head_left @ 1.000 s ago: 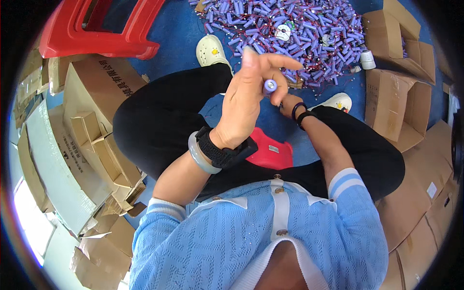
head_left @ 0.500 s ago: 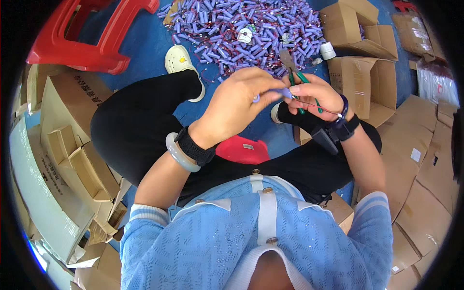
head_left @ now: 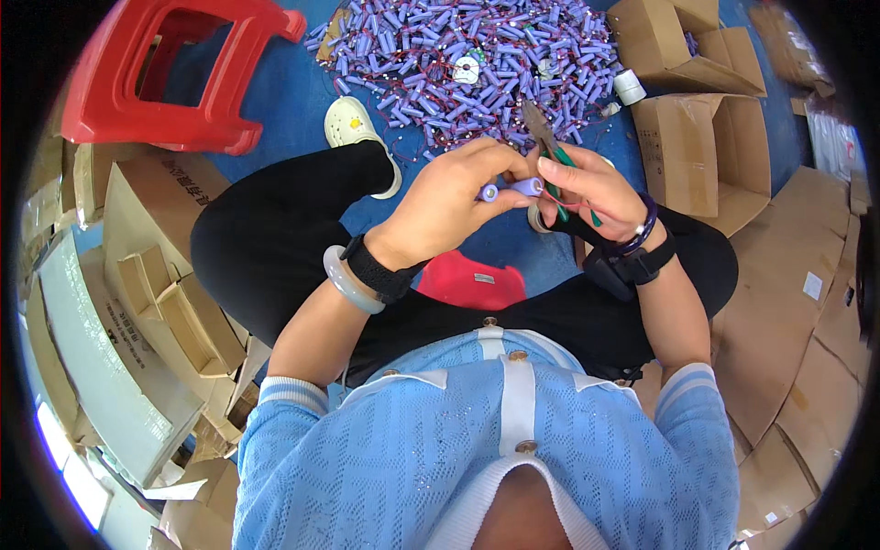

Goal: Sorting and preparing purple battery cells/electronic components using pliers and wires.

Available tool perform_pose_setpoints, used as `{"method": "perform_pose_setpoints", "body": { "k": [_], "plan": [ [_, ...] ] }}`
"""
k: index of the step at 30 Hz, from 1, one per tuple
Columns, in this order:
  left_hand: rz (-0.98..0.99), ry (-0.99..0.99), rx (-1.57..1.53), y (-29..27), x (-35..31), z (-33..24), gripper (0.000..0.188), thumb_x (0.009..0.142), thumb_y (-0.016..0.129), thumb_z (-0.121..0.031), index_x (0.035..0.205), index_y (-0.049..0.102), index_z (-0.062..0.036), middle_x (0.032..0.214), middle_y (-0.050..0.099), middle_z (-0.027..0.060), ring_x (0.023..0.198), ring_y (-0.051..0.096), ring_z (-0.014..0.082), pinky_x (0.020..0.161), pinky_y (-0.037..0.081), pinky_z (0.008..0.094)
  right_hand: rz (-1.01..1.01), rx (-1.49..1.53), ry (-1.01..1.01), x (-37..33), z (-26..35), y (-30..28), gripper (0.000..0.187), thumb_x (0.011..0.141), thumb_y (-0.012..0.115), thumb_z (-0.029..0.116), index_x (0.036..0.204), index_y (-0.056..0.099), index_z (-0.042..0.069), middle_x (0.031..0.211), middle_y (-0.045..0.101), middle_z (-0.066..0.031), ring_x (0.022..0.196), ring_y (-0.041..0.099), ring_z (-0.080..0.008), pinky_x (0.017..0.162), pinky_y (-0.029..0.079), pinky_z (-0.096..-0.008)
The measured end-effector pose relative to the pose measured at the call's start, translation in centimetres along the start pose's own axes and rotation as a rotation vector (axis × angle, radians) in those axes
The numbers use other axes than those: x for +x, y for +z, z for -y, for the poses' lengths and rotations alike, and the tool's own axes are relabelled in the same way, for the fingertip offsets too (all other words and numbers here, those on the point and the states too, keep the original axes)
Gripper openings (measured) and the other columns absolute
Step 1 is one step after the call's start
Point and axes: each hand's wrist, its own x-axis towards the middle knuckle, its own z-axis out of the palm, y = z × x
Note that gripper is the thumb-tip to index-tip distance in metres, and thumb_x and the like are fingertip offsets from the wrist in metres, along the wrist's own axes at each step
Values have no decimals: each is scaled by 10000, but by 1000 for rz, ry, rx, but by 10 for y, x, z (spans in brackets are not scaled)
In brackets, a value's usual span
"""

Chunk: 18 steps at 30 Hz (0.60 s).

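Observation:
My left hand pinches a small purple cylindrical cell with a white end, held in front of me over my lap. My right hand grips green-handled pliers whose jaws point up and away, and its fingers touch the other end of the same cell, where thin red wire shows. A large heap of similar purple cells with red wires lies on the blue floor beyond my knees.
A red plastic stool stands at the upper left. Open cardboard boxes sit at the right, flattened cartons at the left. A white tape roll lies by the heap. A red low seat shows between my legs.
My hands came together: the left one lowered from an upright pose, the right rose with the pliers to meet the cell. The view tilted, showing more of the heap and stool.

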Motion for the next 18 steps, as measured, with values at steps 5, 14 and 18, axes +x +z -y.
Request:
{"method": "perform_pose_setpoints", "body": {
  "k": [5, 14, 18],
  "plan": [
    [-95, -77, -65, -2, 5, -5, 225, 845, 612, -61, 1062, 589, -7, 945, 623, 99, 850, 599, 173, 734, 467, 279, -473, -940, -606, -8, -1, -8, 326, 784, 692, 173, 1041, 605, -9, 906, 650, -121, 856, 619, -228, 763, 470, -317],
    [-226, -30, -100, 0, 5, 5, 245, 894, 558, -58, 1130, 556, 10, 954, 636, 98, 877, 616, 154, 774, 475, 268, -524, -1370, -764, -13, 19, -3, 302, 701, 718, 155, 978, 641, 63, 923, 631, -101, 859, 581, -276, 747, 428, -358],
    [-218, -54, -80, -1, 4, 2, 243, 892, 560, -61, 1123, 562, 12, 952, 639, 99, 879, 613, 160, 783, 469, 274, -544, -1416, -797, -12, 17, 1, 309, 679, 733, 154, 972, 653, 96, 912, 623, -72, 881, 569, -255, 773, 407, -352]
  ]
}}
